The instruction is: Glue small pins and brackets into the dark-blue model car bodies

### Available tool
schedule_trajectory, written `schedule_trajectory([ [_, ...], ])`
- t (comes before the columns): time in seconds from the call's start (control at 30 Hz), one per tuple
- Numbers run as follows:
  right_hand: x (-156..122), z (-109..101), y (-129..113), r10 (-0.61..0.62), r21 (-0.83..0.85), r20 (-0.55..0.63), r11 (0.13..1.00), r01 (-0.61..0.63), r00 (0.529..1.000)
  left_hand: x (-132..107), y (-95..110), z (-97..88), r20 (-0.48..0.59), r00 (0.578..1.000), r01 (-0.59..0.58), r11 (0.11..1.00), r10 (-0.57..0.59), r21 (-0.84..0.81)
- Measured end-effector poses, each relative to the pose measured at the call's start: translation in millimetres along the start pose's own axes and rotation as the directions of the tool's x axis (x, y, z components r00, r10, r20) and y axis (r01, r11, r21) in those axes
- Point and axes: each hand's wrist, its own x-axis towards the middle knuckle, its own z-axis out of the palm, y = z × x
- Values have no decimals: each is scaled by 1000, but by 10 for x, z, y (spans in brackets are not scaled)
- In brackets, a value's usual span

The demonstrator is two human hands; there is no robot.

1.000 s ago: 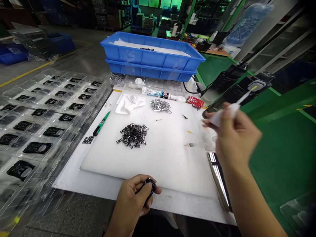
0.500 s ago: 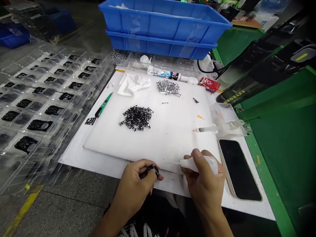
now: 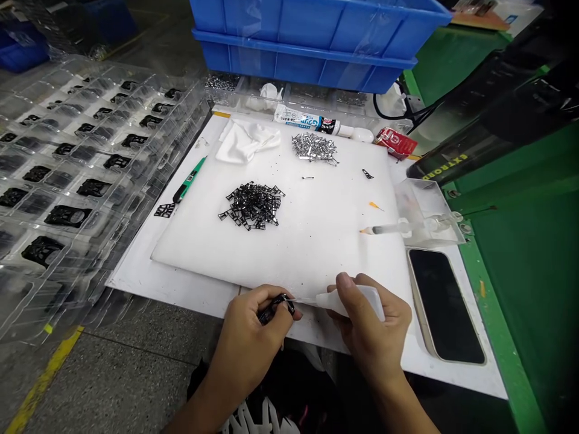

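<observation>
Between the thumb and fingers of my left hand (image 3: 253, 331) is a small glossy black plastic part (image 3: 271, 308), partly covered by the fingers. My right hand (image 3: 375, 331) grips a white squeeze bottle (image 3: 362, 301) on its side, thumb on top. The bottle's long thin nozzle points left and its tip reaches the black part; whether it touches cannot be made out. Beyond the hands, a pile of small black frame-like pieces (image 3: 253, 205) lies on the white foam sheet (image 3: 271, 256). Behind it is a heap of small shiny metal pieces (image 3: 313, 147).
Clear trays (image 3: 58, 175) of black parts fill the left. A green cutter (image 3: 190, 179) and white cloth (image 3: 248, 141) lie on the foam. To the right are a syringe (image 3: 384, 229), a clear box (image 3: 427, 211) and a phone (image 3: 446, 307). Blue bins (image 3: 307, 57) stand behind.
My right hand has brought the bottle leftward, so its nozzle tip is now at the black part in my left hand. The camera view has shifted slightly downward.
</observation>
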Motion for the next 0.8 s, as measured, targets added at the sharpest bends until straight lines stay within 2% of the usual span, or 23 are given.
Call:
schedule_trajectory([
  [0.57,4,-2,4,-16,-15,-15,1000,16,1000,-19,-4,-19,-2,1000,-21,999,21,28],
  [0.8,52,-69,38,-10,47,-36,999,11,999,-8,-8,-22,13,1000,18,1000,-18,-25],
])
